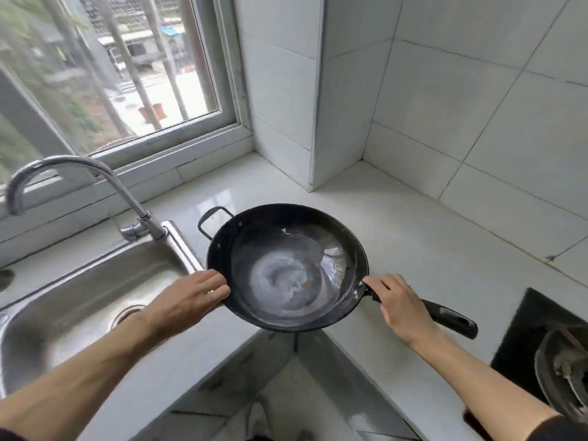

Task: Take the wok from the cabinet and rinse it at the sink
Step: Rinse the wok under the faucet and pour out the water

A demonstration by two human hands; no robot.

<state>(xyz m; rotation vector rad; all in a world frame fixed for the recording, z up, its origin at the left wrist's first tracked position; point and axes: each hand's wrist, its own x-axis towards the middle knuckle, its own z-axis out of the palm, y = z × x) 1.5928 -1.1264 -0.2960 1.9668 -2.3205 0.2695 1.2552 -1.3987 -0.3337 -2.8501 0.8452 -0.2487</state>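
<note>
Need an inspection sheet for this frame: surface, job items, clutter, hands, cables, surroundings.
Surface: white corner counter, glossy, bare where visible.
Job's things: black wok held at the counter edge, right of the steel sink; faucet shows no water running.
Clutter: nothing seen.
Grippers: left hand grips the wok rim; right hand grips the long handle.
Cables: nothing seen.
Surroundings: barred window, tiled walls, gas burner at right.

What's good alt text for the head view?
A person holds a black wok over the counter corner, right hand gripping its long handle, left hand at its rim, beside a steel sink with the faucet not running.
</note>
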